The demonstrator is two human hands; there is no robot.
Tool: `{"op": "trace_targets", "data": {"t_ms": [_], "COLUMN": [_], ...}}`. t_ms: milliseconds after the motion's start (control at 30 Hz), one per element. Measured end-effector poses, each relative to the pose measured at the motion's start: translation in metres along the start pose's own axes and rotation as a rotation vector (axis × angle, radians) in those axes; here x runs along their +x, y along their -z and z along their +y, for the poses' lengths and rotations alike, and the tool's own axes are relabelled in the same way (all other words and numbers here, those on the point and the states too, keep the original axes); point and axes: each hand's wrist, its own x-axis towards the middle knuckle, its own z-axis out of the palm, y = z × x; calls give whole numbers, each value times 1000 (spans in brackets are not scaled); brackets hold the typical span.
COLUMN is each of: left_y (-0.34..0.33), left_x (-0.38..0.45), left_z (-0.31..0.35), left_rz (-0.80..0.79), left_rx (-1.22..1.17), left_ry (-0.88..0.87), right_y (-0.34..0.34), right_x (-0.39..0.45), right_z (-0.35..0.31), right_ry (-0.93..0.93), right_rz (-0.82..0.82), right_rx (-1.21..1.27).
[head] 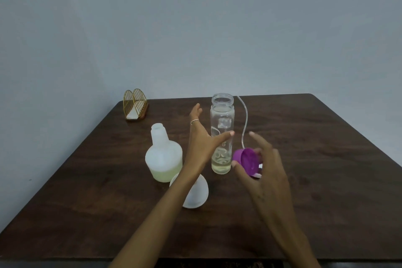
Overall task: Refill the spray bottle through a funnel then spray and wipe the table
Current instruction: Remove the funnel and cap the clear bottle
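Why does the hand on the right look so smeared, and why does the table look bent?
Head view: the right hand, holding the purple sprayer cap, is motion-blurred; the clear bottle stays fairly sharp. The wide-angle lens makes the table edges splay outward. Lighting is dim and soft, without glare.

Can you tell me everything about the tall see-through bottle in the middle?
The tall clear bottle stands upright on the dark wooden table. It looks like glass or clear plastic, with a threaded neck, faint white swirly printing on its side, and no top on. A little pale yellowish liquid sits at the bottom. The left hand is in front of it; whether it touches is unclear.
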Motion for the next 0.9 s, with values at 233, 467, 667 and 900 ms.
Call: {"op": "trace_targets", "data": {"t_ms": [233,467,667,900], "left_y": [-12,-17,-19,-20], "left_x": [0,7,11,13], "left_z": [2,-3,-8,-11], "left_rz": [-83,-116,-121,-128], "left_rx": [-16,-30,-76,-67], "left_ry": [21,74,107,108], "right_y": [11,0,-15,-21], "right_x": [51,96,114,108], "right_z": [-51,-60,-43,-29], "right_ry": [80,101,155,302], "right_rz": [50,27,-5,-29], "right_rx": [401,574,399,122]}}
